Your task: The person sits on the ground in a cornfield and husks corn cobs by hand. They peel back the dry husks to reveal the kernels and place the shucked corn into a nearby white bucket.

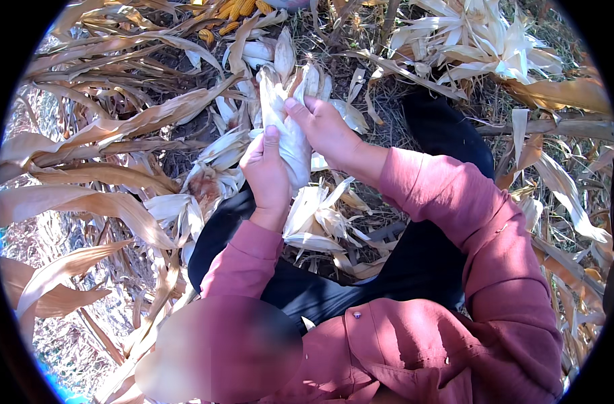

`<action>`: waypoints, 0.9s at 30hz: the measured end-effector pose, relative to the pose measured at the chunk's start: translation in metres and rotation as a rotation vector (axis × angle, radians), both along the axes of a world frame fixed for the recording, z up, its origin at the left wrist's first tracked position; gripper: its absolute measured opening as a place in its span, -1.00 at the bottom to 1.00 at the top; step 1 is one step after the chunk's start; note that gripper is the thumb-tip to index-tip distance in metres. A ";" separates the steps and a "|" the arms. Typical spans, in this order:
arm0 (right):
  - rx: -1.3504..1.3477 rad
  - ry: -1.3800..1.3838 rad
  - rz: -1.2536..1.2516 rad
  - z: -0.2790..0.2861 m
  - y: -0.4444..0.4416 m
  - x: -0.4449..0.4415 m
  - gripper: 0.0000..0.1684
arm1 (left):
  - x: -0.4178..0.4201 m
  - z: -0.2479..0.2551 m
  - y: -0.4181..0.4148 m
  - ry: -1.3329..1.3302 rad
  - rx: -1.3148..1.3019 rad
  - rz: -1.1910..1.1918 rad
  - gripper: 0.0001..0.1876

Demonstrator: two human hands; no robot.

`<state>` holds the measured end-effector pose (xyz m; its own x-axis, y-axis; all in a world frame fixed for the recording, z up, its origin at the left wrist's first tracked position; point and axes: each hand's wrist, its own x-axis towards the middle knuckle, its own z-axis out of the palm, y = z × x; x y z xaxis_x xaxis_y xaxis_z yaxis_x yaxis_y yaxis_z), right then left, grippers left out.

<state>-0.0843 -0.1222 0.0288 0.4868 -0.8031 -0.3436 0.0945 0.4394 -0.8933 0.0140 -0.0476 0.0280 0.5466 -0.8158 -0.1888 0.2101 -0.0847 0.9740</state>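
Observation:
Both my hands are on one ear of corn in its pale husk [292, 146], held over the ground in front of my knees. My left hand [269, 174] grips its lower left side, thumb lying along the husk. On the upper right, my right hand [329, 129] pinches the husk leaves near the tip between thumb and fingers. The husk covers the ear, so no kernels show on it. Other ears in husks [259, 52] lie just beyond my hands. An opened, leafy husk [319, 214] rests on the ground below the held ear.
Husked yellow corn cobs [231, 12] are piled at the top. Dry corn stalks and leaves [105, 126] spread across the left. A heap of peeled husks [488, 43] lies at the upper right. My bent legs in dark trousers [418, 252] frame the ground before me.

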 end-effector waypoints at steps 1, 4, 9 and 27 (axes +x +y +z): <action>0.024 -0.024 -0.041 0.002 -0.001 0.000 -0.59 | -0.002 0.004 -0.001 0.040 0.000 0.011 -0.72; 0.117 -0.063 -0.161 0.002 -0.003 0.002 -0.61 | 0.004 0.004 -0.001 0.079 -0.013 0.082 -0.74; 0.198 -0.098 -0.366 -0.017 -0.035 -0.007 -0.69 | 0.033 0.024 -0.013 0.224 -0.171 0.146 -0.72; -0.344 0.116 -0.305 0.003 -0.055 -0.019 -0.62 | 0.000 0.003 -0.002 -1.153 0.096 -0.434 -0.30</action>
<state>-0.1036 -0.1769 0.0323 0.1848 -0.9802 -0.0711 0.0639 0.0842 -0.9944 0.0138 -0.0496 0.0307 0.1211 -0.9806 0.1542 -0.8300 -0.0148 0.5576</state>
